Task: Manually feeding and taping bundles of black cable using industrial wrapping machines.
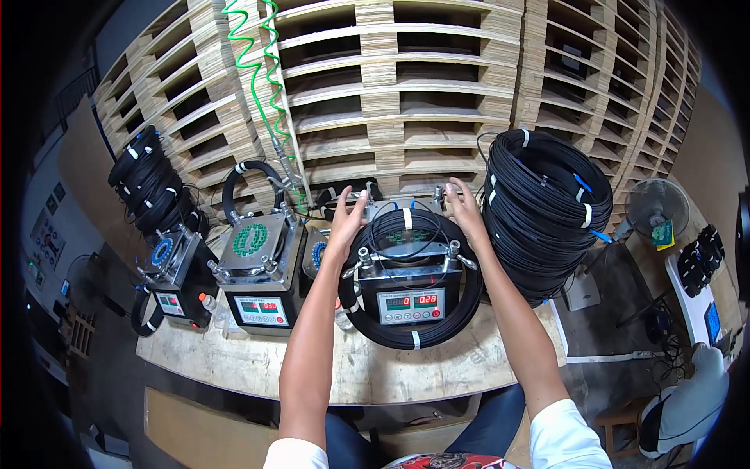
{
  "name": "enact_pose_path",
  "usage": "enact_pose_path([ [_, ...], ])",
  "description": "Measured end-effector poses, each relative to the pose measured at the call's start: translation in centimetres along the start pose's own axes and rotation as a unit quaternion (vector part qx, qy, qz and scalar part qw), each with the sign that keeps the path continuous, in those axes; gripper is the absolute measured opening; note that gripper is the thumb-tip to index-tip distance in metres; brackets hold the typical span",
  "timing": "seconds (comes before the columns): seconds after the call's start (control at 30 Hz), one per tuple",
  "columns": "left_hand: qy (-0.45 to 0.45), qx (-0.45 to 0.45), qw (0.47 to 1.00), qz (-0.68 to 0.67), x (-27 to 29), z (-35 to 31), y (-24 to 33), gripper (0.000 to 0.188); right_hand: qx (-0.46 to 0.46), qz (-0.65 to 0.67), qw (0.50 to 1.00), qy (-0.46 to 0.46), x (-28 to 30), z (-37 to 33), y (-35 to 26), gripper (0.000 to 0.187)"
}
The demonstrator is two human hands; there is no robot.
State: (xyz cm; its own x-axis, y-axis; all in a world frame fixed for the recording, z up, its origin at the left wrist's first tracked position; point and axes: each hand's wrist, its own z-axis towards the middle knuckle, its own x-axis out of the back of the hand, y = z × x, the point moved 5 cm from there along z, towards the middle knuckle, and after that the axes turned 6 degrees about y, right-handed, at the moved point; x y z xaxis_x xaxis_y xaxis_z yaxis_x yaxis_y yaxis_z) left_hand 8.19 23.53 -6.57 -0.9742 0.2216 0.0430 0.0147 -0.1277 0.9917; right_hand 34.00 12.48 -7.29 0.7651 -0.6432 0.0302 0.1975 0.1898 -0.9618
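A coil of black cable (467,305) bound with white ties hangs in front of a polishing machine (406,279), circling its lit display panel (412,307). Beyond the coil's upper left stands my left hand (348,223), fingers stretched and apart. Opposite it, my right hand (464,209) reaches past the upper right of the coil beside a metal post, its fingers also apart. Neither hand visibly holds anything. A thin loop of cable and a round green-dotted fixture show on the machine's top, partly behind the coil.
At right rises a tall stack of black cable coils (539,227). Two more machines, one with a green-dotted top (250,240) and one with a blue ring (162,252), stand left on the wooden table (234,358). Stacked pallets (406,94) and a green spiral hose (248,62) lie behind.
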Motion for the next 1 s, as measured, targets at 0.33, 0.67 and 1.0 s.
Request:
enact_pose_path([
  [0.33, -0.037, 0.001, 0.999, 0.000, -0.3, 0.5, -0.1, 0.067, 0.026, -0.037, 0.999, -0.011, 0.1, 1.0, 1.0, 0.060],
  [0.67, -0.047, 0.037, 0.997, -0.041, 0.1, 1.1, -1.3, 0.057, 0.018, 0.035, 0.995, -0.090, -0.4, 0.1, -0.1, 0.053],
  [1.0, -0.103, 0.028, 0.994, -0.035, -0.8, 0.2, -0.3, 0.054, 0.021, 0.020, 0.996, -0.079, -0.2, 0.3, 0.4, 0.045],
])
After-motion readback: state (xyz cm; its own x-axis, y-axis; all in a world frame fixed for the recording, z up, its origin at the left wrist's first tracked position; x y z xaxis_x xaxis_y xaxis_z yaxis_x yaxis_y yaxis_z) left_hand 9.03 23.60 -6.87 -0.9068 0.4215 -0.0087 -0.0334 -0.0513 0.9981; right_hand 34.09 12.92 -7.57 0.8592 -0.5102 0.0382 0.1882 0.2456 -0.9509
